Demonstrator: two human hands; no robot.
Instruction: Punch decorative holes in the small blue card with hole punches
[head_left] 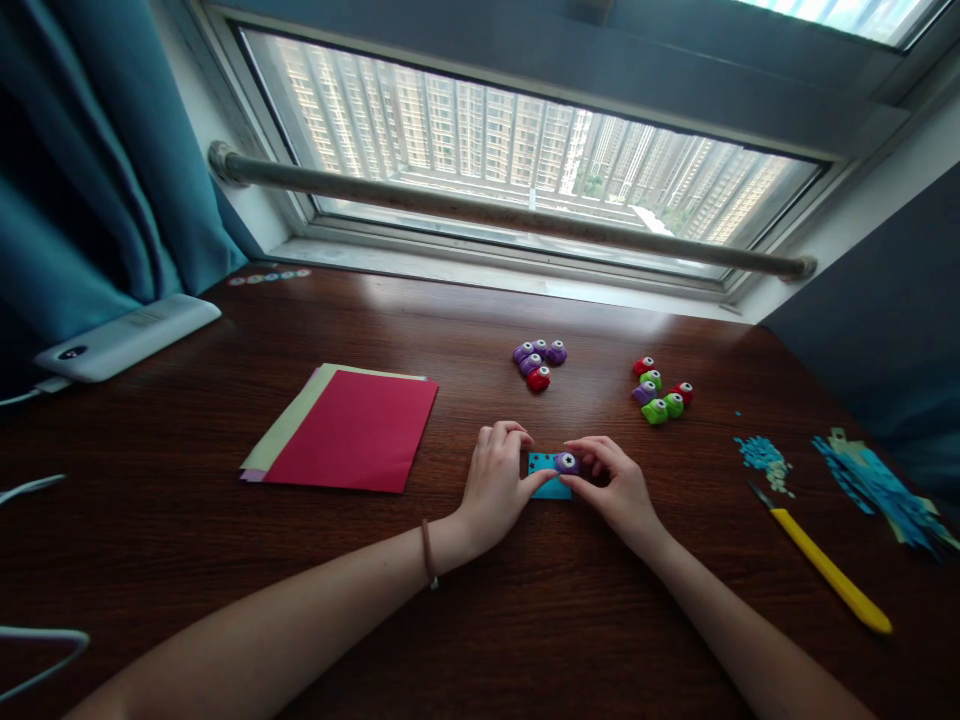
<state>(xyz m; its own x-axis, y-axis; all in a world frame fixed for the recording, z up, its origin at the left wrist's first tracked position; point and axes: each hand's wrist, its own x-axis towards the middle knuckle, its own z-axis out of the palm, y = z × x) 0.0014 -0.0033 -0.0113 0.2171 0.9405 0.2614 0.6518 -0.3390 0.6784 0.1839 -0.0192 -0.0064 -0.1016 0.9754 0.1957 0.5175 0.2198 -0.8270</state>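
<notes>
A: From the head camera, what are the hands doing?

B: Both rest on the wooden desk [525, 620] near its middle. The left hand [495, 487] pins down a small blue paper [550, 487] with its thumb, and the right hand [611, 480] pinches a purple punch [566, 462] sitting on that paper's upper edge. Small star holes show in the paper.

A: Around them?

B: At 12 o'clock from the hands lies a cluster of purple and red punches [538, 362]; at 2 o'clock, a mixed group of red, green and purple punches [660, 393]. At 9 o'clock, a stack of coloured sheets [349, 430], red on top. At 3 o'clock, blue scraps [765, 462], a yellow knife [825, 565] and blue strips [877, 485].

A: Any writing?

B: A white device [127, 335] at 10 o'clock carries a label, too small to read.
</notes>
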